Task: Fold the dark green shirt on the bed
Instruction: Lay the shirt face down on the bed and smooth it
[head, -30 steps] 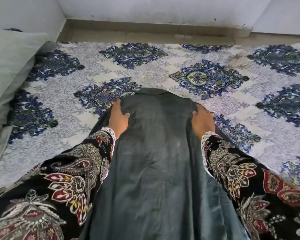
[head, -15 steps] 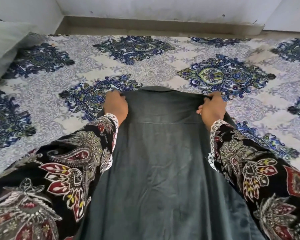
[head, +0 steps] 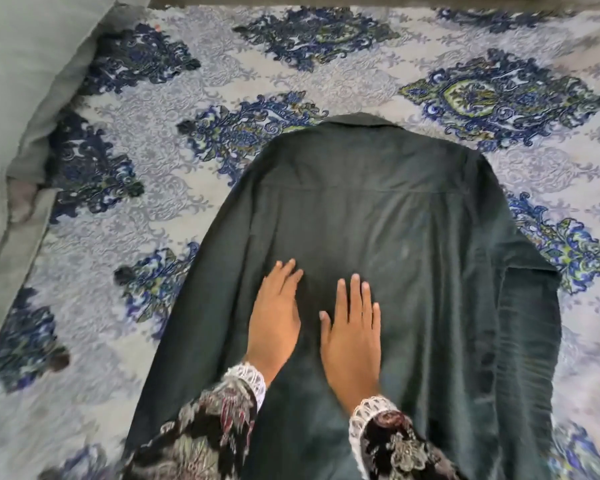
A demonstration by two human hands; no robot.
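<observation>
The dark green shirt (head: 388,216) lies back-up on the patterned bed (head: 160,188), its collar at the far end and its hem toward me. The right sleeve is folded in along the shirt's right side. My left hand (head: 274,317) rests flat on the middle of the shirt's back, fingers spread, palm down. Just beside it, my right hand (head: 352,336) also lies flat and open on the cloth. Neither hand grips any fabric. Both wrists wear dark floral sleeves with white lace cuffs.
A pale green pillow (head: 25,98) lies along the bed's left side. The bedsheet is white-grey with dark blue and green medallions and spreads on both sides of the shirt. A wall base runs along the bed's far edge.
Both hands let go of the shirt's shoulders and came back toward me to the middle of its back, where they lie flat. The shirt's top is laid out on the bed.
</observation>
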